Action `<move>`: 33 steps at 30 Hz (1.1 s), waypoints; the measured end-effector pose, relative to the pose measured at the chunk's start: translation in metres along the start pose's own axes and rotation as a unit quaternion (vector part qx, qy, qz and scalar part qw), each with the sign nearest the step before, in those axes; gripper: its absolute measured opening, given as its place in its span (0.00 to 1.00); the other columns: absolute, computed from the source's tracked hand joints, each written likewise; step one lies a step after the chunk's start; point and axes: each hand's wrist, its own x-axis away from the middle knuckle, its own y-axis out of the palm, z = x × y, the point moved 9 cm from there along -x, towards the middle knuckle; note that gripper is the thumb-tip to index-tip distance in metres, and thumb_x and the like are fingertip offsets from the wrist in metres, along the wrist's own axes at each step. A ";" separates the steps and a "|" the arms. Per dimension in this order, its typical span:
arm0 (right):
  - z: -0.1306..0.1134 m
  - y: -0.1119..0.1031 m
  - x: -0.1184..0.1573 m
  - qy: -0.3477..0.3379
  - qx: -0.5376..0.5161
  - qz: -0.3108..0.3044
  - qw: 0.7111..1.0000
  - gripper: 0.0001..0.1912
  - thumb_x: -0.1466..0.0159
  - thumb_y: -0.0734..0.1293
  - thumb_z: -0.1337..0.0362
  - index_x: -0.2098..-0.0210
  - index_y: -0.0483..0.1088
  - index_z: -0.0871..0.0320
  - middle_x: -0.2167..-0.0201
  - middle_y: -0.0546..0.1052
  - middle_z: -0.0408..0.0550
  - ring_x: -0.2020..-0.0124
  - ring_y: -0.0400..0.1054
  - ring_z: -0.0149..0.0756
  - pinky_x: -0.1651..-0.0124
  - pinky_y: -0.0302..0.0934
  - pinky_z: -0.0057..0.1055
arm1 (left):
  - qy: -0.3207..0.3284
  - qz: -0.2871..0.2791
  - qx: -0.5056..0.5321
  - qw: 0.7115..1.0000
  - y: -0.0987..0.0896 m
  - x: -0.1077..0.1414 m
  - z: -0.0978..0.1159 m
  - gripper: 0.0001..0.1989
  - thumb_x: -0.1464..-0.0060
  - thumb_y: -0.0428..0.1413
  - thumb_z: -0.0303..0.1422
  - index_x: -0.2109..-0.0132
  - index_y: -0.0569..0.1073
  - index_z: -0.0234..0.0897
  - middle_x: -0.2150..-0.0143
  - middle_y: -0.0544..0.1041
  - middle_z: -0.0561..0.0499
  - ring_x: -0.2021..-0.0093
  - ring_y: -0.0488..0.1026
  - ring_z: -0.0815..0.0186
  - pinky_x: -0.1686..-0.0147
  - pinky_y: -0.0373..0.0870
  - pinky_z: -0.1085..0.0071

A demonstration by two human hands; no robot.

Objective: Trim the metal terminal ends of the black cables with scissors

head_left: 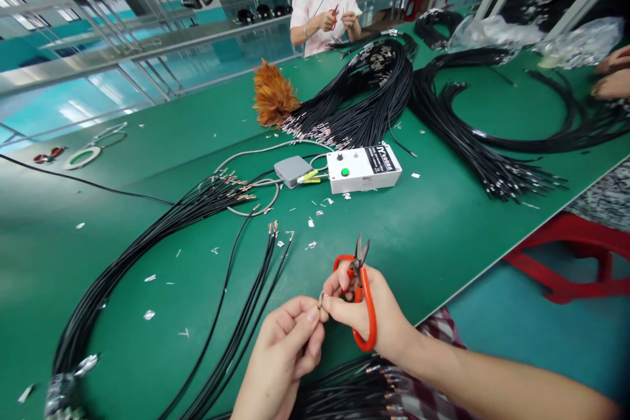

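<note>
Fingertips of my left hand point(288, 338) pinch a thin, pale cable end point(321, 302); the rest of that cable is hidden by the hand. My right hand point(388, 308) touches the same end with thumb and forefinger. It also carries a pair of red-handled scissors point(371, 318), their blades slightly apart and pointing up and away from me. Below both hands lies a bundle of black cables point(339, 394) with bared ends, partly covered. Left of the hands, a few loose black cables point(256, 289) run along the green table point(433, 223).
A white control box point(367, 170) with a green button stands mid-table beside a grey pad point(293, 170). Black cable bundles point(123, 262) lie left, others point(364, 92) farther back near an orange feather duster point(273, 95). Foil scraps are scattered. A co-worker point(325, 13) holds scissors opposite.
</note>
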 end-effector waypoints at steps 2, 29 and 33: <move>-0.002 0.000 -0.001 0.015 0.025 -0.023 0.999 0.16 0.52 0.70 0.72 0.76 0.56 0.56 0.77 0.72 0.36 0.77 0.67 0.27 0.70 0.60 0.26 | -0.012 -0.029 0.007 0.999 0.003 -0.001 0.000 0.13 0.49 0.61 0.38 0.71 0.72 0.32 0.85 0.62 0.60 0.86 0.43 0.81 0.85 0.36 0.79; -0.043 0.046 0.024 -0.073 0.612 -0.446 0.649 0.08 0.53 0.70 0.68 0.76 0.66 0.55 0.80 0.71 0.34 0.80 0.60 0.27 0.77 0.47 0.25 | -0.036 -0.078 -0.298 0.951 0.026 0.006 -0.006 0.11 0.60 0.61 0.37 0.77 0.68 0.37 0.78 0.66 0.57 0.76 0.57 0.70 0.77 0.55 0.74; -0.009 0.017 0.015 0.188 0.355 -0.406 0.821 0.13 0.59 0.72 0.65 0.77 0.64 0.57 0.81 0.70 0.34 0.80 0.61 0.25 0.77 0.52 0.21 | -0.070 -0.171 -0.280 0.942 0.034 0.009 -0.021 0.22 0.57 0.59 0.53 0.74 0.68 0.37 0.79 0.63 0.58 0.82 0.52 0.73 0.82 0.47 0.75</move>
